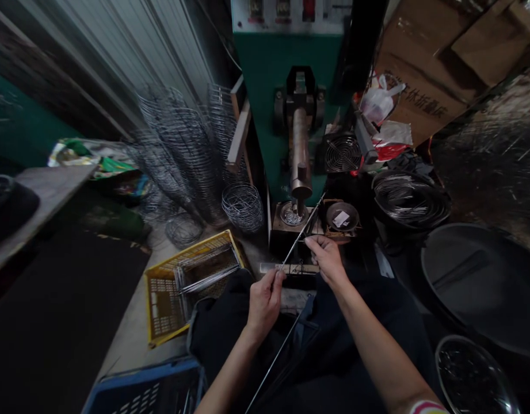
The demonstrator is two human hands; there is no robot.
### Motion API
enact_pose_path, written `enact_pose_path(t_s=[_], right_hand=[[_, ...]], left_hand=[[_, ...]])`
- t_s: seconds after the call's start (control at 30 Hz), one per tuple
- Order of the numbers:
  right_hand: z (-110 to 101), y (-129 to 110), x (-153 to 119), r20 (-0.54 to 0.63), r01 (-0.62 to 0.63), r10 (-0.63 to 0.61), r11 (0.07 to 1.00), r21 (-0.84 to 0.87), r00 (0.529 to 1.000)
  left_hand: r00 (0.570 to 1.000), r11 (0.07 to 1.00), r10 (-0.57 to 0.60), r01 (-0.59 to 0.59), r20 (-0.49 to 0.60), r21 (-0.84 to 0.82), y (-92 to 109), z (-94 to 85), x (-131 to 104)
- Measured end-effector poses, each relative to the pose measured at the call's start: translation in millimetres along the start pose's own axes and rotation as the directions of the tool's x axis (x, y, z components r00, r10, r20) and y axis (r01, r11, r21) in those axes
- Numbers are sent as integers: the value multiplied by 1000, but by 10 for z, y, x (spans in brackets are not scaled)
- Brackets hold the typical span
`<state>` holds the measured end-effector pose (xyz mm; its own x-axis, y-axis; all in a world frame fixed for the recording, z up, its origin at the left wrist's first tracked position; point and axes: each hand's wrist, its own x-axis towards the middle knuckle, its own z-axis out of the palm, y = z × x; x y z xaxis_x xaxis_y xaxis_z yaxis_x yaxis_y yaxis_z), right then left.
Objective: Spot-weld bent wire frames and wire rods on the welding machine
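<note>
My left hand (pixel 265 296) is closed, pinching the lower end of a thin metal rod (pixel 296 242). The rod slants up to the right, and its far end is beside the lower tip of a green machine (pixel 265 115). On the right, my right hand (pixel 327 257) is closed with thumb and fingertips together near the rod's middle; what lies between them is too small to make out. Below the machine's cylindrical arm (pixel 300 152) sits a round dish of small metal pieces (pixel 292 214). Another thin rod (pixel 273 361) lies across my lap.
A yellow crate (pixel 150 307) holding metal rods stands at the left, with stacked wire frames (pixel 178 138) behind it. A blue crate (pixel 139 368) is at the lower left. Coiled wire (pixel 409 198) and a large dark basin (pixel 476 282) are at the right.
</note>
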<state>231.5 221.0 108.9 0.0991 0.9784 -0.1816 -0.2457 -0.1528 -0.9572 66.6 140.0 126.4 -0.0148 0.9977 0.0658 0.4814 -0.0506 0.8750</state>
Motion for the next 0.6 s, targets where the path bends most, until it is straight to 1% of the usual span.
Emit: enact_pose_path(t_s=[0.17, 0.27, 0.43, 0.6], right_hand=[[47, -14, -17, 19, 24, -24, 1000, 19, 1000], [66, -13, -1, 23, 15, -15, 999, 33, 1000], [62, 3, 55, 47, 35, -38, 998, 52, 998], [63, -23, 93, 74, 54, -60, 996, 72, 995]], left_hand=[[1000, 1000, -10, 9, -21, -12, -9, 9, -8], [999, 1000, -2, 2, -34, -1, -16, 12, -2], [999, 1000, 19, -19, -42, 5, -38, 19, 13], [998, 999, 41, -43, -48, -24, -49, 27, 46]])
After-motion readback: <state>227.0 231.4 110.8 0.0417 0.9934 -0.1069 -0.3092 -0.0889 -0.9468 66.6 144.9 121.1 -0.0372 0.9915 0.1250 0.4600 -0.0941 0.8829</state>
